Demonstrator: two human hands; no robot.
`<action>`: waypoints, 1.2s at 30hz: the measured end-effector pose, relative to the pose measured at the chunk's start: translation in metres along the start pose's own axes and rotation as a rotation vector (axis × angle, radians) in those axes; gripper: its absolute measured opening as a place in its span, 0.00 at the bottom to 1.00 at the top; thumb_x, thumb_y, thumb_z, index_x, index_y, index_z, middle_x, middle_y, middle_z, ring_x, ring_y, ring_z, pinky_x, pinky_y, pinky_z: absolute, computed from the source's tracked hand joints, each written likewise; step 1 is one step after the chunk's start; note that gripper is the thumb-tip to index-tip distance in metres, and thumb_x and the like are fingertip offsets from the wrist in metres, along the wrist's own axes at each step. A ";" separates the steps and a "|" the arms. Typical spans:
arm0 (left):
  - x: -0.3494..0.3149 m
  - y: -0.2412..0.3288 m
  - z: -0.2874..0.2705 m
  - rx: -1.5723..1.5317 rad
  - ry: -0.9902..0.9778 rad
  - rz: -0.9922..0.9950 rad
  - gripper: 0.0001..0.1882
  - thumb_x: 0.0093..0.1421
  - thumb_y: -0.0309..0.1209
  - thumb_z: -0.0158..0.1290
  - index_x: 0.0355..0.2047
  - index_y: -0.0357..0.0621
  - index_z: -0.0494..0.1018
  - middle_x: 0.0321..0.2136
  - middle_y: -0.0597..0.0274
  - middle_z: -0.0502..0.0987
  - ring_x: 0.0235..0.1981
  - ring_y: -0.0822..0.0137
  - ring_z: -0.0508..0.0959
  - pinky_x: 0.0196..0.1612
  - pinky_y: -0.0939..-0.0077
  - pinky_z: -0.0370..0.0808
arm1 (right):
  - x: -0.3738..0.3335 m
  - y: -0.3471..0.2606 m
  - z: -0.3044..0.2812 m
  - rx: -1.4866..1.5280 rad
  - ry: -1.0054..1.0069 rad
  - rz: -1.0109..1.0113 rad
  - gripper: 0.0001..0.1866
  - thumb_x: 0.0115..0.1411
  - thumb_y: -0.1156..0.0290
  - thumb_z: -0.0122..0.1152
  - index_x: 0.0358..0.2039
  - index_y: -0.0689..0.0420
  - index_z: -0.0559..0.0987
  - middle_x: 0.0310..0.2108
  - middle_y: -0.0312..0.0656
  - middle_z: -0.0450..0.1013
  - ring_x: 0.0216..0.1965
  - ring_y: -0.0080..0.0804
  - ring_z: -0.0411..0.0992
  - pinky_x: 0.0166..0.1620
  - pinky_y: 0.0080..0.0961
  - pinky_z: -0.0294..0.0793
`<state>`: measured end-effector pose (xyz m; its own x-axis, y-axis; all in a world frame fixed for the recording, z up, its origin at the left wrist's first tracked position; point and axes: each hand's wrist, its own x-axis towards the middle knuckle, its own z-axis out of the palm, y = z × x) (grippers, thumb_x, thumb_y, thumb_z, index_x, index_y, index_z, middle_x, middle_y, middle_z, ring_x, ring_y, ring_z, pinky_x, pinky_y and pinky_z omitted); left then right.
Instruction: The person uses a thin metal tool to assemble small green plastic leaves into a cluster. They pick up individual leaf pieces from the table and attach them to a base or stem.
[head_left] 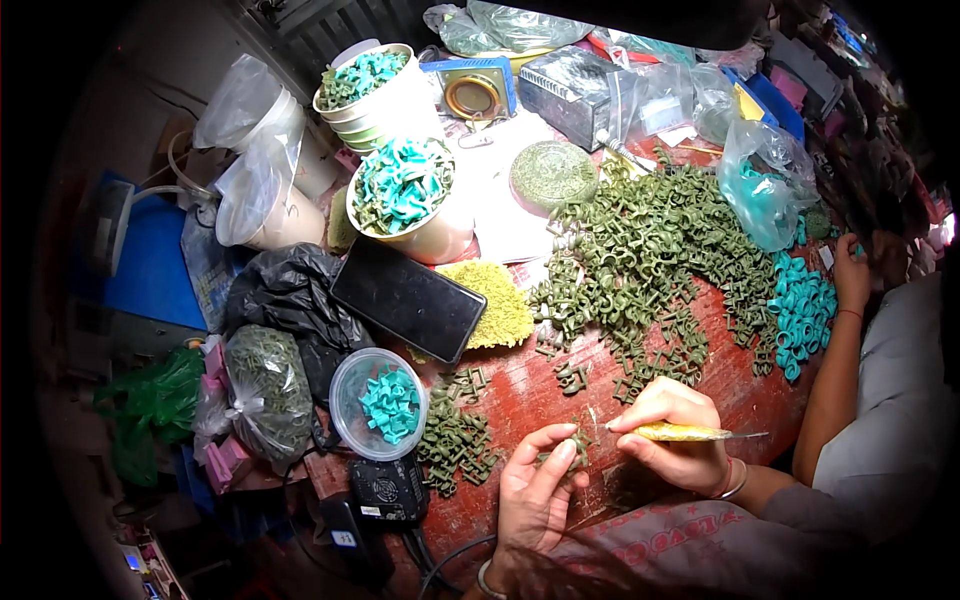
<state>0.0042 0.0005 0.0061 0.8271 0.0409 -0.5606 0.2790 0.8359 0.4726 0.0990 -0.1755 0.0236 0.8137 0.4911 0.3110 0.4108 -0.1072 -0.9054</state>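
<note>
Near the front edge of the red table, my left hand [537, 500] pinches a small dark green ring-shaped piece [583, 452] between thumb and fingertips. Close on its right, my right hand [680, 465] grips a slim tool with a yellow handle [675, 433] like a pen. A thin metal end of the tool points right, away from the piece. Beyond both hands spreads a large heap of green ring-shaped pieces [650, 240]. To the left of my left hand lies a smaller pile of green pieces [455, 440], beside a clear round tub [337, 405] with turquoise pieces inside.
A black phone [408, 300] rests partly on a yellow sponge [498, 305]. Behind stand white buckets [440, 235] filled with turquoise and green pieces. Turquoise rings [800, 315] lie at the right, near another person's arm [840, 380]. A black power box [388, 488] sits front left.
</note>
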 end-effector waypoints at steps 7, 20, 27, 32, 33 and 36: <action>-0.003 0.003 0.008 0.096 0.063 -0.005 0.17 0.63 0.17 0.54 0.52 0.34 0.71 0.35 0.61 0.76 0.31 0.74 0.77 0.35 0.83 0.76 | -0.001 0.003 0.000 0.033 -0.039 -0.014 0.10 0.53 0.77 0.72 0.37 0.58 0.83 0.30 0.39 0.78 0.30 0.30 0.74 0.34 0.25 0.72; -0.006 0.000 0.008 0.317 0.007 0.100 0.15 0.61 0.14 0.54 0.49 0.30 0.73 0.38 0.57 0.77 0.33 0.73 0.76 0.36 0.84 0.75 | 0.004 -0.006 0.001 0.051 -0.176 -0.003 0.12 0.52 0.77 0.72 0.38 0.58 0.82 0.32 0.39 0.79 0.33 0.32 0.77 0.36 0.26 0.76; -0.003 -0.003 0.008 0.382 0.012 0.135 0.14 0.61 0.14 0.54 0.48 0.31 0.74 0.39 0.58 0.77 0.35 0.74 0.77 0.37 0.84 0.76 | 0.004 -0.005 -0.001 0.047 -0.164 0.001 0.12 0.52 0.78 0.73 0.38 0.58 0.82 0.32 0.40 0.80 0.32 0.32 0.78 0.36 0.26 0.76; -0.006 0.003 0.012 0.613 -0.120 0.025 0.14 0.60 0.17 0.57 0.47 0.34 0.76 0.39 0.60 0.76 0.35 0.74 0.78 0.35 0.83 0.77 | -0.005 -0.001 -0.002 0.159 0.058 0.148 0.09 0.59 0.77 0.66 0.41 0.61 0.81 0.32 0.40 0.80 0.30 0.27 0.77 0.33 0.23 0.76; -0.006 0.006 0.016 0.721 -0.170 0.021 0.13 0.60 0.19 0.59 0.46 0.36 0.77 0.38 0.61 0.76 0.34 0.75 0.78 0.35 0.84 0.78 | -0.009 -0.004 0.000 0.246 0.174 0.294 0.09 0.64 0.76 0.61 0.44 0.62 0.80 0.31 0.39 0.79 0.28 0.23 0.77 0.31 0.19 0.76; -0.001 -0.002 0.010 1.023 -0.285 0.232 0.12 0.60 0.20 0.60 0.45 0.36 0.78 0.36 0.61 0.77 0.34 0.74 0.78 0.37 0.82 0.77 | -0.003 -0.006 -0.003 0.156 0.299 0.410 0.09 0.65 0.79 0.58 0.45 0.60 0.79 0.32 0.40 0.78 0.27 0.23 0.76 0.30 0.20 0.75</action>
<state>0.0076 -0.0062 0.0126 0.9581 -0.1001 -0.2683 0.2663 -0.0335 0.9633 0.0953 -0.1788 0.0293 0.9859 0.1651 -0.0290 -0.0129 -0.0978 -0.9951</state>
